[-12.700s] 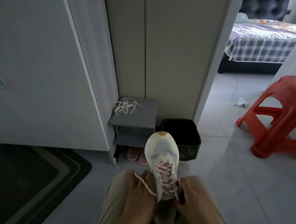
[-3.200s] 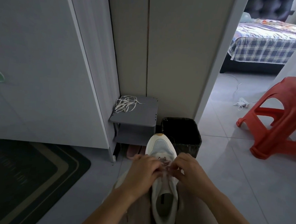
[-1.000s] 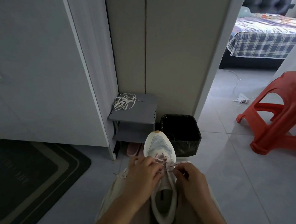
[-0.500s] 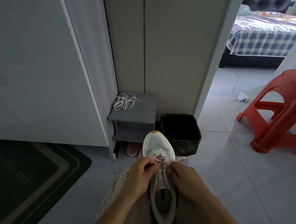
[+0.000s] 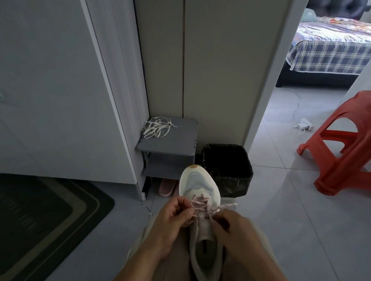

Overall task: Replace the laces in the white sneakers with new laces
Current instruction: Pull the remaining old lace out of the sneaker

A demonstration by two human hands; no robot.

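White mesh sneaker points away from you; your left hand, right hand flank eyelets, each pinching pink speckled lace.

No text can be read

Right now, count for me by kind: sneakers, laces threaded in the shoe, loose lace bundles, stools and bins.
Sneaker: 1
Pink-flecked lace, threaded in it: 1
Loose white lace bundle: 1
Red stool: 1
Black bin: 1
Total: 5

Left hand, right hand: fingers curled on lace
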